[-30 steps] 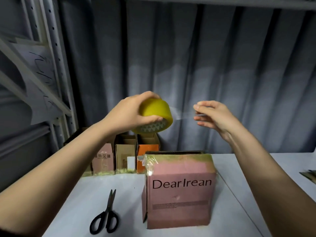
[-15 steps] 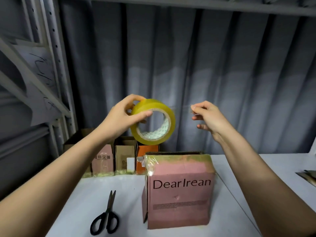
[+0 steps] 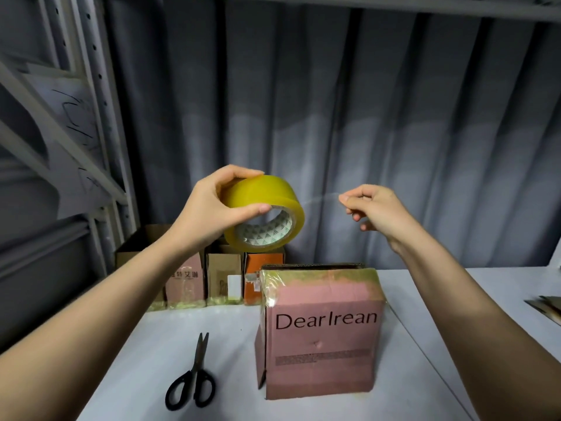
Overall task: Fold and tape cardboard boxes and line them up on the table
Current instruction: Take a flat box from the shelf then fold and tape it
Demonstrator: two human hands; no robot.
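A pink cardboard box [image 3: 321,344] printed "DearIrean" stands upright on the white table [image 3: 145,344], with yellowish tape along its top edge. Above it my left hand [image 3: 209,211] grips a yellow roll of tape [image 3: 267,211] by its outer band. My right hand [image 3: 376,208] is level with the roll and pinches the free end of a clear strip of tape [image 3: 318,199] stretched from the roll. Three small boxes stand in a row at the back left: a pink one [image 3: 185,281], a brown one [image 3: 224,278] and an orange one [image 3: 261,268].
Black-handled scissors [image 3: 194,378] lie shut on the table left of the pink box. Flat cardboard pieces [image 3: 546,305] show at the right edge. A grey curtain hangs behind the table, and a metal shelf frame [image 3: 91,86] stands at the left.
My left hand has turned the roll and lowered it slightly. My right hand has moved right, drawing the strip of tape longer between roll and fingers.
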